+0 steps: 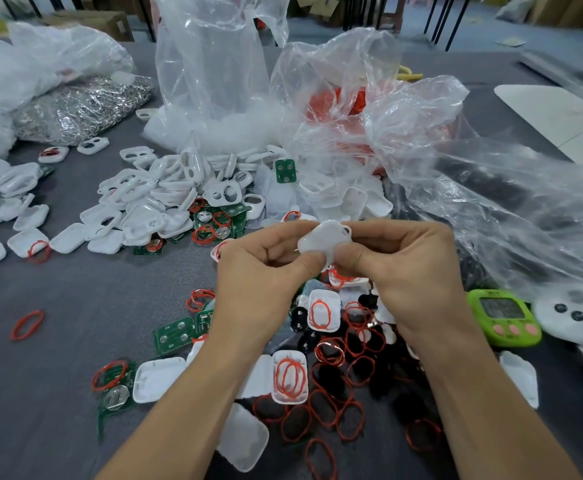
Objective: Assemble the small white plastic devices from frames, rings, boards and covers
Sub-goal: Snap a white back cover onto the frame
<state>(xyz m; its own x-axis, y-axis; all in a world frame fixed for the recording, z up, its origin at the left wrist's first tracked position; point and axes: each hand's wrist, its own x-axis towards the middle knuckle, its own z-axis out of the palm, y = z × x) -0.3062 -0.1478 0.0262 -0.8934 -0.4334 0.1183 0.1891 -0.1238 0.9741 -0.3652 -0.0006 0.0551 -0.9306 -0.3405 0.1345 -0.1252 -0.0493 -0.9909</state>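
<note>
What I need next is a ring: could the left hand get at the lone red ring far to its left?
Probably yes: the red ring lies alone on bare table, nothing covering it, though the left hand now pinches the white device.

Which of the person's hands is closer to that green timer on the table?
Right. The right hand is up-left of the green timer, apart from it, pinching the white device; the left hand pinches it too, farther left.

Cover (324,242) I hold: white plastic, smooth, semi-matt.
Bags (213,64): clear film, glossy, crinkled.
Table (75,306): grey, matt, cloth-like to my eye.
Boards (174,332): green, glossy; metal discs.
Timer (503,317): green plastic, shiny.
</note>
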